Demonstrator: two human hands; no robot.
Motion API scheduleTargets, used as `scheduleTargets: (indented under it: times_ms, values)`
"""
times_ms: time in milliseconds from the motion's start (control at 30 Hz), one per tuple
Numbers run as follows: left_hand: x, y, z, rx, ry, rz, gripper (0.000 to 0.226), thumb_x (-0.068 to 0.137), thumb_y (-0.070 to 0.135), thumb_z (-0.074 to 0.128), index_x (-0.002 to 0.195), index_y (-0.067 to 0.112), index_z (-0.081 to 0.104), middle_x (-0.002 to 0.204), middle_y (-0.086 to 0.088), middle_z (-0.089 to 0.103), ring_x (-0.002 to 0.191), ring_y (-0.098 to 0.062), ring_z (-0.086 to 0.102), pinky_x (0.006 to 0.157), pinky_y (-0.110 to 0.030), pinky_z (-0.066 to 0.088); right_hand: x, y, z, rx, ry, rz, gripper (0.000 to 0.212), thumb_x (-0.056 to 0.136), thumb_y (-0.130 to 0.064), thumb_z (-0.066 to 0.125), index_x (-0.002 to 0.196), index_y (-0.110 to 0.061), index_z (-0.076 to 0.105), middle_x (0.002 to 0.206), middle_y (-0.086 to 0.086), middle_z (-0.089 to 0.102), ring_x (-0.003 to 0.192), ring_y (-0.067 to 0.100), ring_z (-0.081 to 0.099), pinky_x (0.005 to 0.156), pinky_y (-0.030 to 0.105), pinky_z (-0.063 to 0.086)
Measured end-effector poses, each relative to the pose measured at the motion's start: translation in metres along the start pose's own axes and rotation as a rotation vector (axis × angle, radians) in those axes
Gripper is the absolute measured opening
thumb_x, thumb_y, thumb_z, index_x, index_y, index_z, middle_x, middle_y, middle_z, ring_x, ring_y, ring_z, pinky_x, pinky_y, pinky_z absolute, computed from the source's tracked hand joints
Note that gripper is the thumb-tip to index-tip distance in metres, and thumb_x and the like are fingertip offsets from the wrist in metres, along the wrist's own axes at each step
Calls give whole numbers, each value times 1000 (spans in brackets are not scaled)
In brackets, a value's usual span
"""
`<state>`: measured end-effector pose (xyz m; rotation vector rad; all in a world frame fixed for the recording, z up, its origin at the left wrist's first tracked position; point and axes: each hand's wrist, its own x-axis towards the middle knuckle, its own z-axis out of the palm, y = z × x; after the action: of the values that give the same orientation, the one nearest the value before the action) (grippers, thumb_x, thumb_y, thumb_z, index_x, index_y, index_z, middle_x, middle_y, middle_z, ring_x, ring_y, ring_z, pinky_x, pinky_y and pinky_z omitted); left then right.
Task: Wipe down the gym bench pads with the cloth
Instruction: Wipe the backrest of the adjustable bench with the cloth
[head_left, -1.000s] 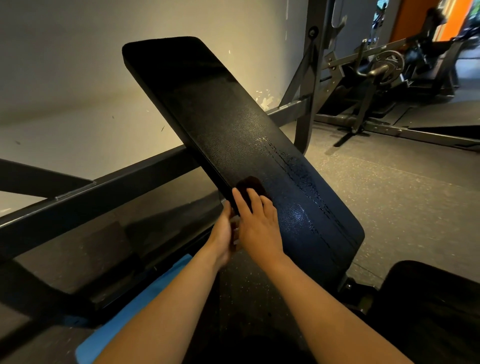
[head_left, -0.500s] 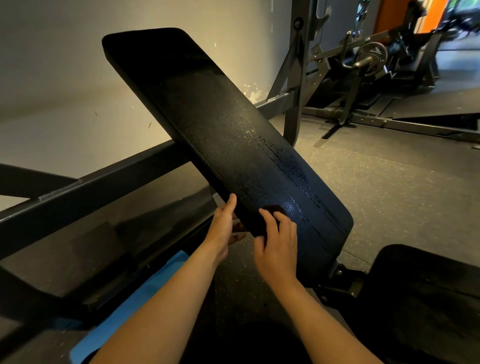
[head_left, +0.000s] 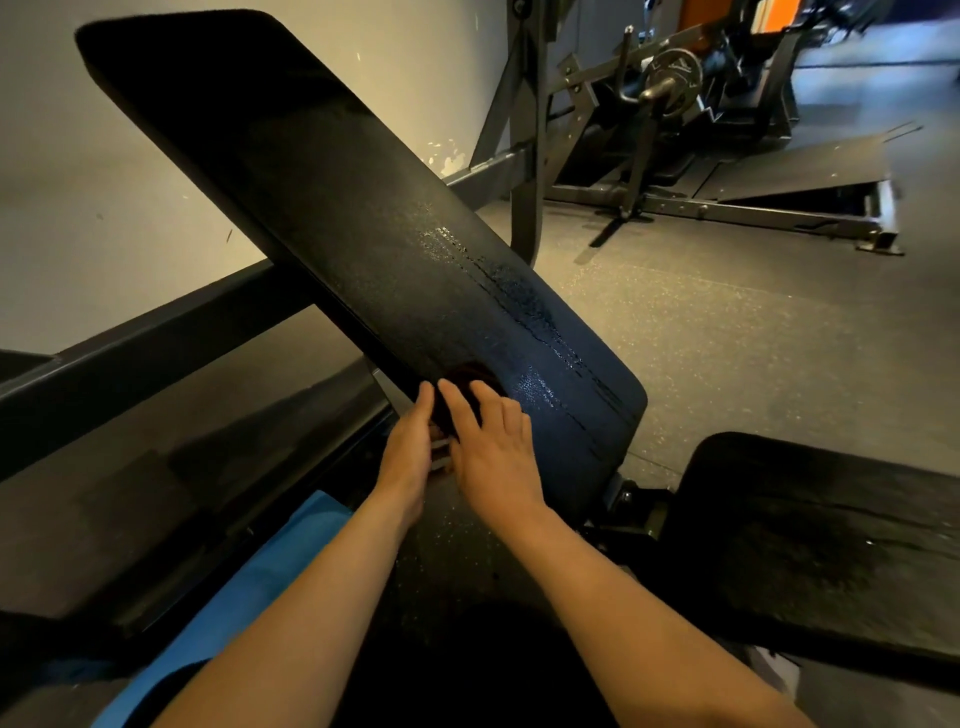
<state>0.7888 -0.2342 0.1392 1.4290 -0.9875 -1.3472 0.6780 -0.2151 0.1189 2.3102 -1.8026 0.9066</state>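
The black inclined back pad (head_left: 363, 223) runs from upper left down to the centre, with wet streaks along its right side. A dark reddish cloth (head_left: 470, 375) lies on the pad's lower end. My right hand (head_left: 493, 452) presses it flat with straight fingers, and most of the cloth is hidden under them. My left hand (head_left: 410, 447) holds the pad's lower left edge just beside the right hand, thumb up along the edge and fingers tucked beneath. The black seat pad (head_left: 821, 540) sits at lower right, also streaked wet.
A dark steel frame beam (head_left: 156, 353) crosses behind the pad, and an upright post (head_left: 524, 156) stands at its right. A blue mat (head_left: 234, 597) lies under my left forearm. A plate-loaded machine (head_left: 670, 73) stands at the back right on speckled rubber floor.
My right hand slid the cloth down and right on the pad, then back left to the left edge beside my left hand. The left hand stayed on that edge.
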Motion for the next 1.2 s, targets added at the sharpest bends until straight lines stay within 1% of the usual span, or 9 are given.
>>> scheduleTargets:
  times_ms: [267,433,500,600,667,767,900,1067,1200]
  values:
    - [-10,-15,21,108,45,-5,70,84,74,57,129,20,58,112,-2,72,94,-17,73,71,-32,55,-56,36,-3,86,70,140,67,84,-34,58,146,-24,35,129,3,43,108,21,45,89,34,44]
    - [-7,-16,26,151,107,-25,109,60,92,53,140,17,49,124,-8,67,103,-23,69,87,-41,57,-63,54,-20,341,114,228,55,81,-32,60,134,-27,44,116,-6,45,103,14,49,77,37,53]
    - [-7,-16,27,155,110,-24,109,60,90,51,141,18,48,124,-8,67,103,-24,68,82,-40,58,-45,48,-22,459,170,263,56,86,-27,61,138,-27,43,124,-5,43,111,14,46,86,37,51]
    - [-1,-19,23,163,117,1,110,57,97,53,139,23,52,120,-5,69,102,-24,70,88,-47,58,-2,35,-20,509,112,241,56,95,-33,55,148,-29,35,150,-1,33,138,17,31,113,37,32]
    - [3,-24,20,196,126,-2,115,49,103,53,136,27,55,116,-2,72,101,-23,71,91,-49,57,16,32,-16,465,16,175,53,100,-35,48,151,-30,34,157,1,28,146,20,20,119,42,24]
    - [-4,-21,22,172,106,8,101,60,95,56,134,25,56,115,-2,72,98,-22,72,88,-48,59,12,45,-11,446,-12,171,51,100,-30,47,150,-30,35,158,1,29,147,21,19,120,41,21]
    - [-16,-25,34,123,31,-39,89,73,80,62,141,23,49,119,-4,71,97,-23,73,84,-45,60,-27,75,-3,453,116,442,48,98,-25,47,145,-27,40,149,-1,36,139,18,24,116,45,28]
    - [-25,-42,55,130,25,-67,102,68,83,63,148,23,38,130,-3,65,110,-25,67,96,-49,55,-76,87,10,598,262,869,45,99,-25,47,143,-29,38,145,5,32,130,26,31,109,47,34]
    - [-23,-43,56,149,15,-82,82,88,67,58,151,22,32,131,-7,62,106,-25,67,78,-39,58,-83,65,10,749,341,960,47,101,-23,47,146,-26,34,143,4,29,129,28,32,106,39,34]
